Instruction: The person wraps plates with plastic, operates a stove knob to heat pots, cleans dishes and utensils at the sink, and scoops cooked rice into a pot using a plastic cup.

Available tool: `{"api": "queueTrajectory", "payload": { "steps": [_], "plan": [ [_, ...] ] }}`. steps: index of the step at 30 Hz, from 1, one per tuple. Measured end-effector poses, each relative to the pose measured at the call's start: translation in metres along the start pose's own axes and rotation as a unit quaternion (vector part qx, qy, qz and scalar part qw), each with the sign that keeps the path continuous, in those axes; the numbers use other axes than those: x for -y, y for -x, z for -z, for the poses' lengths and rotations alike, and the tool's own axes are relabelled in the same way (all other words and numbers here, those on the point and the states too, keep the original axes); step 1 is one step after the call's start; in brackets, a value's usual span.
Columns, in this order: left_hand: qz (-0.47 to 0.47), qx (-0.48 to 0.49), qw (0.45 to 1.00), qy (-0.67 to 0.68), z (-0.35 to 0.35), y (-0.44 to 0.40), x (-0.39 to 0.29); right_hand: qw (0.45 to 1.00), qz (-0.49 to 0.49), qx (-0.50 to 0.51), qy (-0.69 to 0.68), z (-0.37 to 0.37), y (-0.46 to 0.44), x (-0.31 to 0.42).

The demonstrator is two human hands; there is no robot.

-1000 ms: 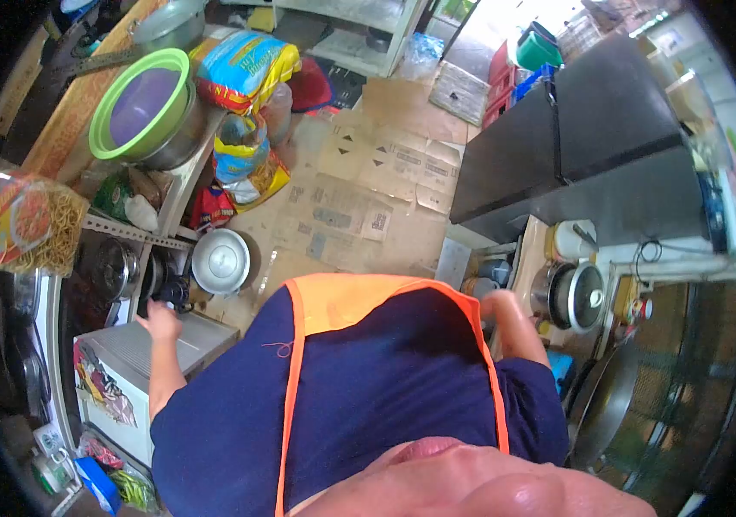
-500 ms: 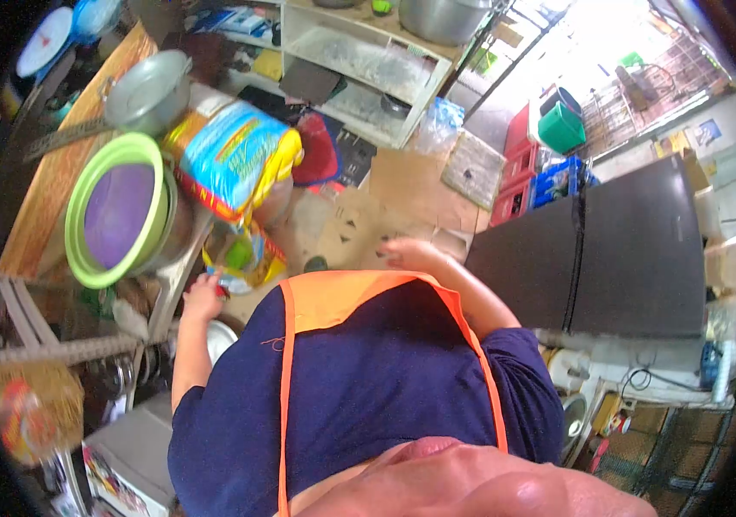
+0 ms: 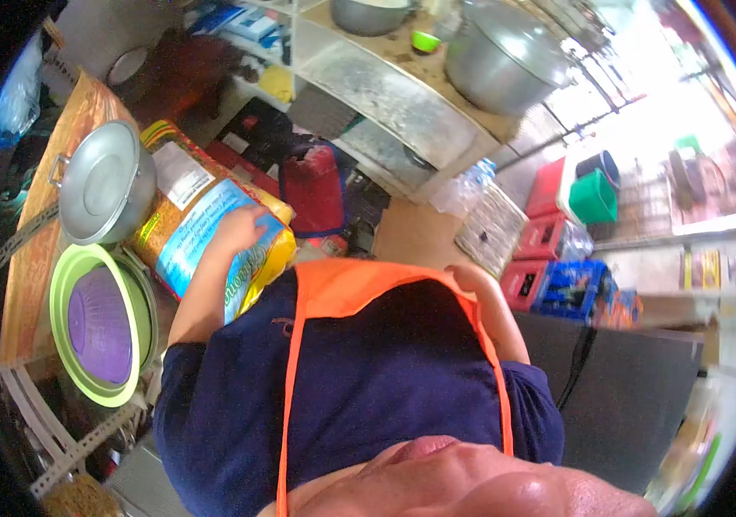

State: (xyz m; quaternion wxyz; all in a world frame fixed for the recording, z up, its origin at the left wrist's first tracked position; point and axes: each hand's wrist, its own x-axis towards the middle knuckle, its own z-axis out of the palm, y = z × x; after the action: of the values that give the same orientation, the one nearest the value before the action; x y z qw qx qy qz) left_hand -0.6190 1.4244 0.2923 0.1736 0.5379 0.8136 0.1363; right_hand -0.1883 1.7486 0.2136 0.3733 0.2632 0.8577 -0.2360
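My left hand [image 3: 243,229] lies on a large printed sack [image 3: 200,211] in yellow, blue and red, its fingers loosely apart on the plastic. The sack leans beside a wooden-topped table at the left. My right hand [image 3: 470,279] hangs in front of my body by the edge of the orange apron [image 3: 359,277]. It holds nothing that I can see, and the apron partly covers its fingers. Close to the sack are a metal pan [image 3: 108,183] and a green basin [image 3: 62,332] with a purple basket [image 3: 102,323] in it.
A shelf [image 3: 385,95] ahead bears a big metal pot [image 3: 506,60] and a small green cup [image 3: 425,41]. Red crates [image 3: 536,241] and a blue crate [image 3: 573,289] stand at the right, near a dark grey cabinet [image 3: 635,379]. Cardboard [image 3: 415,233] covers part of the floor.
My left hand has risen from low beside the table onto the sack. My right hand has drawn in toward the apron. The view has shifted, bringing the shelf and pot nearer.
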Motion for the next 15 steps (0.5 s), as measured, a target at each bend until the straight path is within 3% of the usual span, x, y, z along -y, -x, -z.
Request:
{"api": "queueTrajectory", "payload": {
  "steps": [3, 4, 6, 7, 8, 9, 10, 11, 13, 15],
  "plan": [
    [0.061, -0.058, 0.996, 0.028, -0.001, -0.059, 0.011, 0.983, 0.120, -0.143, 0.000, 0.099, -0.109, -0.029],
    [0.148, 0.012, 0.987, 0.059, 0.013, -0.075, 0.000, 0.968, 0.096, -0.198, -0.119, 0.176, -0.074, 0.032],
    [0.149, -0.033, 0.985, 0.078, 0.015, -0.109, -0.003, 0.923, 0.124, -0.217, -0.294, 0.275, -0.125, 0.057],
    [0.141, -0.066, 0.983, 0.093, 0.014, -0.115, -0.006, 0.872, 0.279, -0.331, -0.230, 0.325, -0.141, 0.071],
    [0.125, -0.080, 0.983, 0.111, 0.015, -0.124, -0.003, 0.850, 0.249, -0.298, -0.355, 0.378, -0.134, 0.105],
    [0.129, -0.084, 0.981, 0.114, 0.016, -0.134, -0.001, 0.781, 0.231, -0.319, -0.485, 0.417, -0.158, 0.122],
    [0.158, -0.092, 0.974, 0.135, 0.017, -0.142, 0.003, 0.794, 0.215, -0.373, -0.430, 0.466, -0.173, 0.140],
    [0.185, -0.099, 0.965, 0.155, 0.020, -0.150, 0.009, 0.736, 0.289, -0.474, -0.389, 0.508, -0.214, 0.145],
    [0.201, -0.095, 0.960, 0.171, 0.024, -0.167, 0.029, 0.724, 0.213, -0.586, -0.296, 0.584, -0.219, 0.174],
    [0.213, -0.086, 0.955, 0.189, 0.037, -0.193, 0.048, 0.697, 0.184, -0.601, -0.345, 0.642, -0.262, 0.182]
  ]
}}
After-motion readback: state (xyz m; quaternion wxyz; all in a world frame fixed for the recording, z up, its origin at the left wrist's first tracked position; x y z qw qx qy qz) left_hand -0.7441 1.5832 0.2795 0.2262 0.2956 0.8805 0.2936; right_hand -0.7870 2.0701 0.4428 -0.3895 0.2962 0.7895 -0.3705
